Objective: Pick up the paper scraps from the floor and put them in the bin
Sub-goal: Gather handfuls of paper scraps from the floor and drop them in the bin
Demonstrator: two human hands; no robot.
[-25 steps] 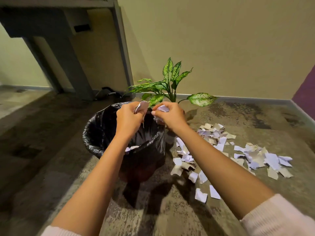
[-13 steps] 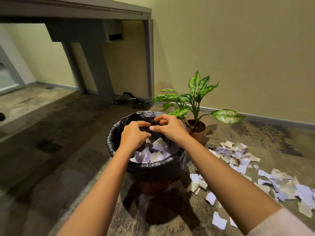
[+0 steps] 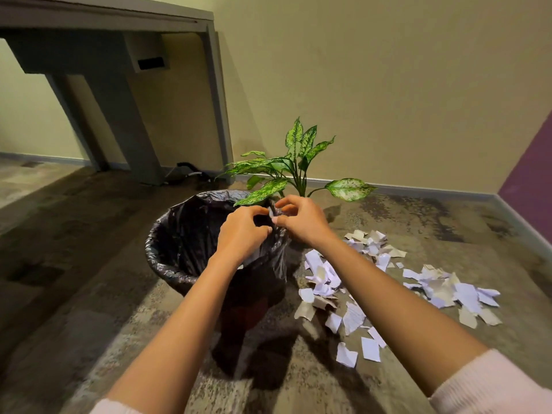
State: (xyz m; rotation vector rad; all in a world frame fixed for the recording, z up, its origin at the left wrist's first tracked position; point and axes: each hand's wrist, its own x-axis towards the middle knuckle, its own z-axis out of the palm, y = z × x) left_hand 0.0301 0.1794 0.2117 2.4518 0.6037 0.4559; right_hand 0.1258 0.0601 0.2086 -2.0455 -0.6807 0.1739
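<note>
A bin [image 3: 167, 264] lined with a black plastic bag stands on the floor ahead of me. Both my hands hover over its right rim, fingertips nearly touching. My left hand [image 3: 242, 234] has its fingers curled and loose, with nothing visible in it. My right hand [image 3: 301, 224] pinches a small pale paper scrap [image 3: 272, 216] between thumb and forefinger. Several white and beige paper scraps [image 3: 325, 282] lie scattered on the floor right of the bin, with another cluster [image 3: 445, 289] further right. The inside of the bin is mostly hidden by my hands and the liner.
A potted plant [image 3: 295, 162] with speckled green leaves stands just behind the bin, its leaves reaching over the rim. A grey desk [image 3: 125, 94] stands against the wall at the back left, with a dark cable [image 3: 191, 170] at its foot. A purple wall [image 3: 531, 180] closes the right side.
Both hands held scraps over the bin, then dropped them in. They have since shifted to the bin's right rim, and the view has tilted so the bin's contents no longer show.
</note>
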